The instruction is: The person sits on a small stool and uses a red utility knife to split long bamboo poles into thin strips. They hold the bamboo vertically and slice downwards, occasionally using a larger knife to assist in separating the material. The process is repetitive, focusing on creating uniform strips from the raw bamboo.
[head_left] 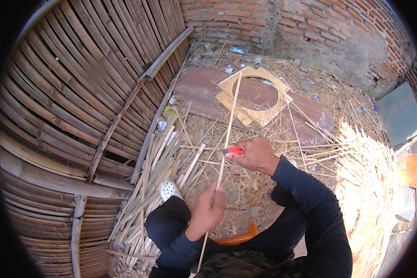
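A long, thin bamboo strip (230, 121) slants from my lap up toward the wooden board. Around its lower part my left hand (207, 207) is closed, thumb along the strip. Higher up, my right hand (255, 156) grips a knife with a red handle (236, 150). Its short dark blade (225, 151) lies against the strip. Beyond my hands, the tan board with a big round hole (227, 99) lies on a reddish-brown slab (194, 88); the strip's far end overlaps the board in view.
Split bamboo sticks (146, 199) are heaped at the left, by my white perforated shoe (170, 190). A bamboo slat wall (78, 92) rises on the left, a brick wall (236, 21) at the back. Shavings and litter cover the ground. An orange object (238, 238) shows between my legs.
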The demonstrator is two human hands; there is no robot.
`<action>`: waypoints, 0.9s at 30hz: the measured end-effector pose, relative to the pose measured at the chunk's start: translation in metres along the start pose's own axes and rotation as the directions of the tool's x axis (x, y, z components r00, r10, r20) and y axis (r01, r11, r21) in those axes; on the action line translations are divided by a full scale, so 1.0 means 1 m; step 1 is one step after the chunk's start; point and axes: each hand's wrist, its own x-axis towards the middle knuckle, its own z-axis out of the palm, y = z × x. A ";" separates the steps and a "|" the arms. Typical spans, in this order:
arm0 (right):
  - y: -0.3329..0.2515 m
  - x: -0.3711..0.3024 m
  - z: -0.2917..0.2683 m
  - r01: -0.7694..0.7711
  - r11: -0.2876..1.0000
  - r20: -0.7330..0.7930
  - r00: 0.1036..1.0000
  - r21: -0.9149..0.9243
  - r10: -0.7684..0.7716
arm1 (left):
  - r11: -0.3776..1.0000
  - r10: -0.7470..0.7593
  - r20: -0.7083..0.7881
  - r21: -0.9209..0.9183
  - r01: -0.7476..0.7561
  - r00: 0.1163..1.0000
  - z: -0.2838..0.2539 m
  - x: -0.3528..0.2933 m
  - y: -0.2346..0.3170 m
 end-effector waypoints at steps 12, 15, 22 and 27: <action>-0.010 -0.014 0.008 0.042 0.997 -0.039 0.998 0.070 -0.040 | 0.972 0.094 -0.037 0.218 -0.084 0.995 0.000 -0.005 0.011; -0.004 -0.007 0.002 0.056 0.998 -0.072 0.996 0.037 -0.053 | 0.958 0.161 -0.030 0.247 -0.148 0.987 0.001 -0.009 0.006; 0.080 0.024 -0.009 -0.336 0.942 -0.178 0.928 -0.020 0.327 | 0.977 0.066 0.102 0.195 -0.085 0.993 0.010 -0.023 0.007; -0.005 -0.007 0.004 0.058 0.997 0.020 0.998 0.048 -0.059 | 0.957 0.085 0.037 0.273 -0.092 0.996 -0.002 -0.018 0.001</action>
